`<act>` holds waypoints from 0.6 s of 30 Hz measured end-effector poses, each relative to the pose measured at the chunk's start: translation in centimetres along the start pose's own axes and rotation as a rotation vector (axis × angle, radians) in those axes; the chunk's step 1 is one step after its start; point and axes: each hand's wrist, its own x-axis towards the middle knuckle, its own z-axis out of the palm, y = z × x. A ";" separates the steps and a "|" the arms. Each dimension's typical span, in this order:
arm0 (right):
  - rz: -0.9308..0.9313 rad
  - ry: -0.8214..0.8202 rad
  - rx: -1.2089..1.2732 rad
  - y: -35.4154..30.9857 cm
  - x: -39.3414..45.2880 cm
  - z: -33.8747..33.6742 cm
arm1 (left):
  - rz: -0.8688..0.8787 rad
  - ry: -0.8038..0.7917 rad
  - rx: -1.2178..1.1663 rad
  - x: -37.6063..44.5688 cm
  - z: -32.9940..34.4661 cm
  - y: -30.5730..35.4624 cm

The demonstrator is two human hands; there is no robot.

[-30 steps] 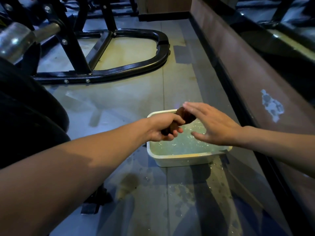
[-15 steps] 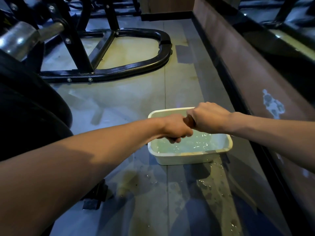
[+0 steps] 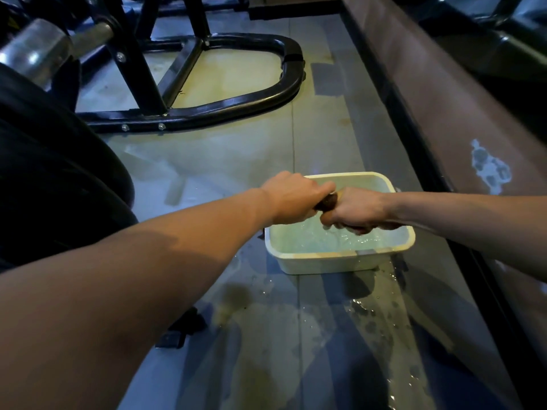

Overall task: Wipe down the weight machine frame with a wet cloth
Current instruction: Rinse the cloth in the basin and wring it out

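Over the white plastic tub (image 3: 340, 257) of water on the floor, both hands meet around a dark brown cloth (image 3: 327, 201). On the left, the left hand (image 3: 291, 199) has its grip curled tight around one end of the cloth; on the right, the right hand (image 3: 356, 210) has its grip curled round the other end, knuckles up, its lower fingers just above or at the rippling water. Only a short piece of the cloth shows between the two fists. Wet splashes (image 3: 373, 315) lie on the grey floor (image 3: 236, 161) near the tub, toward the right. Farther off on the left stands the black weight machine frame (image 3: 236, 106), its curved base tube resting on the floor, well apart from the tub. A steel bar sleeve (image 3: 38, 50) juts out at far left above black weight plates (image 3: 59, 173). A brown wall panel (image 3: 444, 113) runs along the right.
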 end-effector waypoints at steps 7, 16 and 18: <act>-0.052 0.020 -0.126 -0.3 0.4 -1.9 | -0.062 0.070 -0.076 0.4 0.9 0.4; -0.404 0.430 -0.462 3.2 -0.7 -3.7 | -0.721 -0.101 -1.047 1.3 1.1 0.4; -0.575 0.522 -0.601 4.2 -1.5 -3.5 | -0.831 -0.198 -1.509 0.8 0.0 0.5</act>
